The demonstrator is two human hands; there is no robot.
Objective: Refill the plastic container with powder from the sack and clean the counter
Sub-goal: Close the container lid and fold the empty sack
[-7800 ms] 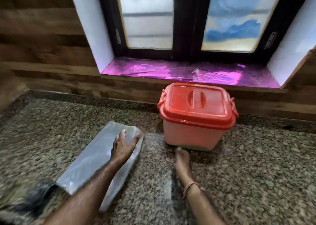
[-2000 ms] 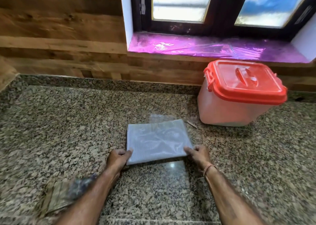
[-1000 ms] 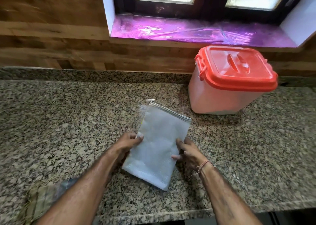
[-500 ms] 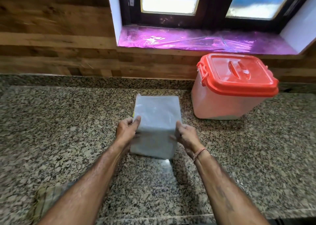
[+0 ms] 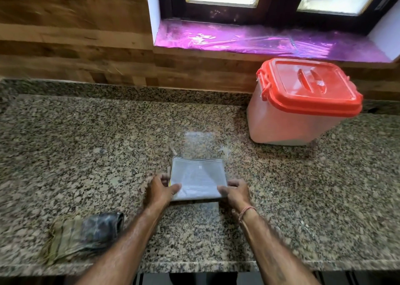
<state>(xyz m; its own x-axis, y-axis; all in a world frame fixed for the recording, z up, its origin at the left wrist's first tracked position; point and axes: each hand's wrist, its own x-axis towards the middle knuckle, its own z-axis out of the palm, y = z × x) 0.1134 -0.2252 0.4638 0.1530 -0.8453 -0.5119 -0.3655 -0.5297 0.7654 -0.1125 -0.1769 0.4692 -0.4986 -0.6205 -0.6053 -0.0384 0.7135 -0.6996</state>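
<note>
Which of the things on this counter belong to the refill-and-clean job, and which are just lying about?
Part of the job:
- folded grey woven plastic sack, held at its near corners by left hand and right hand
- translucent plastic container with red lid, lid on
- speckled granite counter
- crumpled dark cloth, likely for wiping

Just lying about:
- shiny purple foil on the windowsill

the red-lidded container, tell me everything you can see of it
The plastic container is a squarish tub with translucent pinkish-white walls and a red lid that is shut, with a moulded handle on top and a clip on its left edge. It stands upright on the granite counter, far right, by the wooden wall. Neither hand touches it.
</note>
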